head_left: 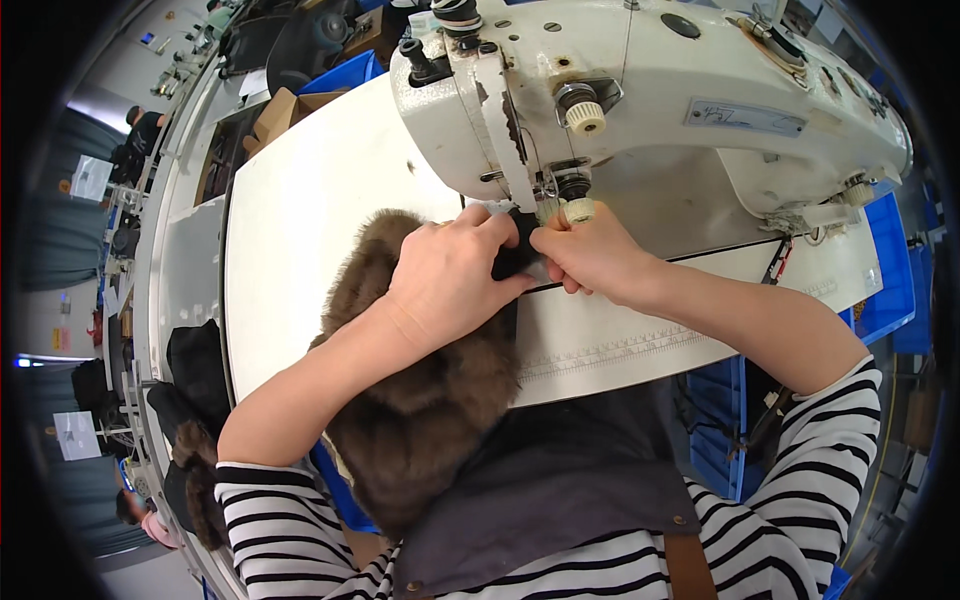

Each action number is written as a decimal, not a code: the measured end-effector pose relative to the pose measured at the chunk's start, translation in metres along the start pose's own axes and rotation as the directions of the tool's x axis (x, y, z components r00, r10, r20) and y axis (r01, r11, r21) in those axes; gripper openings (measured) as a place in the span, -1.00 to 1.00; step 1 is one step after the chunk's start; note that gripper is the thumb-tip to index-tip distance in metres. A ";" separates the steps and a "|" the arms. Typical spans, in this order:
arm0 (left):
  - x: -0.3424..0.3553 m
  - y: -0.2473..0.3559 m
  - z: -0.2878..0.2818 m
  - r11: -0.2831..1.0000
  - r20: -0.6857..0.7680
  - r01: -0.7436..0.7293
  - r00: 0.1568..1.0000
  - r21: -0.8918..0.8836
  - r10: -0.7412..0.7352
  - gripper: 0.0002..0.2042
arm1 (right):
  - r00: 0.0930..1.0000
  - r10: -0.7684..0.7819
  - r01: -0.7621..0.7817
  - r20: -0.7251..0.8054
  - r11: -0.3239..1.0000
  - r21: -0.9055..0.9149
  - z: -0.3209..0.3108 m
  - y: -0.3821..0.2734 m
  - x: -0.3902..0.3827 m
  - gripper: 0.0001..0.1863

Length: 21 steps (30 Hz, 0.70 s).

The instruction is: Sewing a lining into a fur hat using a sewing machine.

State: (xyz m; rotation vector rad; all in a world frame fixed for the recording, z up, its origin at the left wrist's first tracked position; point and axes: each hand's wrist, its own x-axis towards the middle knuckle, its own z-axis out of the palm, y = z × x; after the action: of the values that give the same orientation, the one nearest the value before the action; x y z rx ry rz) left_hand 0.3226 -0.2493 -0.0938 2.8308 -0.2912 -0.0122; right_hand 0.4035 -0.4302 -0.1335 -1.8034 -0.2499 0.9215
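Pinching black material [514, 256] near the sewing machine [650, 70], the left hand [450, 268] has a closed grip; the right hand [592, 252] curls at the material's right side, its hold unclear. Brown fur [425, 425] lies under the left forearm [325, 372], hanging over the near edge of the worktop [285, 240].

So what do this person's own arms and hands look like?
Both the left hand and right hand are bare, without gloves. The forearms are bare too, up to about the elbows, where white sleeves with black stripes begin. No cables show on them.
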 end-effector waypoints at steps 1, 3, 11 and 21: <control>0.001 0.000 0.002 1.000 -0.050 0.023 0.998 0.007 -0.022 -0.79 | 1.000 0.004 -0.004 -0.006 1.000 0.009 0.001 0.000 0.000 -0.72; 0.004 -0.001 0.005 1.000 -0.060 0.005 0.998 0.024 -0.004 -0.80 | 1.000 0.009 -0.007 -0.017 0.996 0.086 0.006 0.001 0.001 -0.72; 0.017 -0.014 0.005 0.983 0.012 0.182 0.983 -0.002 -0.182 -0.76 | 0.999 -0.012 -0.012 0.053 0.905 0.425 0.022 0.013 -0.007 -0.66; 0.030 -0.050 0.001 0.912 0.299 0.259 0.940 -0.319 -0.162 -0.79 | 0.992 0.006 -0.071 0.123 0.842 0.535 0.026 0.012 -0.008 -0.52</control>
State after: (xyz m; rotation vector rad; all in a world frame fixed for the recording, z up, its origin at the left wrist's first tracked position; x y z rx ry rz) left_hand 0.3620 -0.2083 -0.1086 2.4793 -0.0265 -0.4516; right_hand 0.3772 -0.4216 -0.1436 -1.2357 -0.0162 1.0083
